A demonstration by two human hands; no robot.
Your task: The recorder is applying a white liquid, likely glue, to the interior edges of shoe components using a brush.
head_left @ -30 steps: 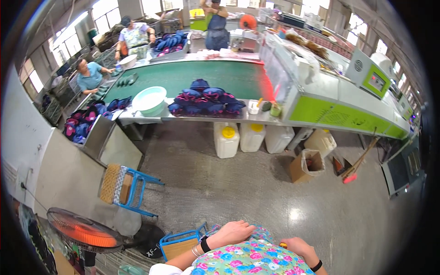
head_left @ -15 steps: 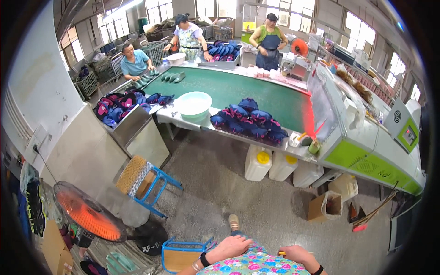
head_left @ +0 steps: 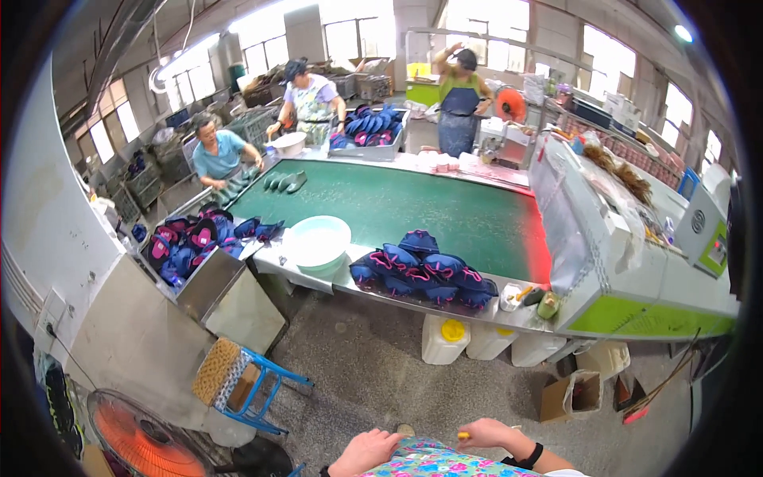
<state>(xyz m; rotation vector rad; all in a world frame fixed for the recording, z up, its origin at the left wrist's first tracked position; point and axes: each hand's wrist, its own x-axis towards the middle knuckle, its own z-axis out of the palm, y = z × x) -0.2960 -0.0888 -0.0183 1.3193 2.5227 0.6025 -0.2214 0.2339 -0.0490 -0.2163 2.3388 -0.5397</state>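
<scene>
My left hand (head_left: pixel 367 451) lies against the floral apron (head_left: pixel 421 457) at the lower edge, fingers loosely stretched and holding nothing visible. Just to its right, my right hand (head_left: pixel 491 434) is closed around a small yellow thing (head_left: pixel 463 436); only its end pokes out, so its kind is hidden. Both hands are well short of the table. On the table's near edge stands a pile of navy shoe uppers (head_left: pixel 425 270) with pink trim. Left of the pile is a pale green basin (head_left: pixel 318 246).
A green conveyor belt (head_left: pixel 381 199) runs into a machine (head_left: pixel 628 262) at right. White jugs (head_left: pixel 445 340) and a lined carton (head_left: pixel 571 395) stand below. A blue-framed stool (head_left: pixel 258 393) and an orange fan (head_left: pixel 147 437) are at left. Three people work across the belt.
My view has tilted up, and the low stool by my feet has left it. My right hand has come up and nearer the left one. The person in green has raised an arm to the head.
</scene>
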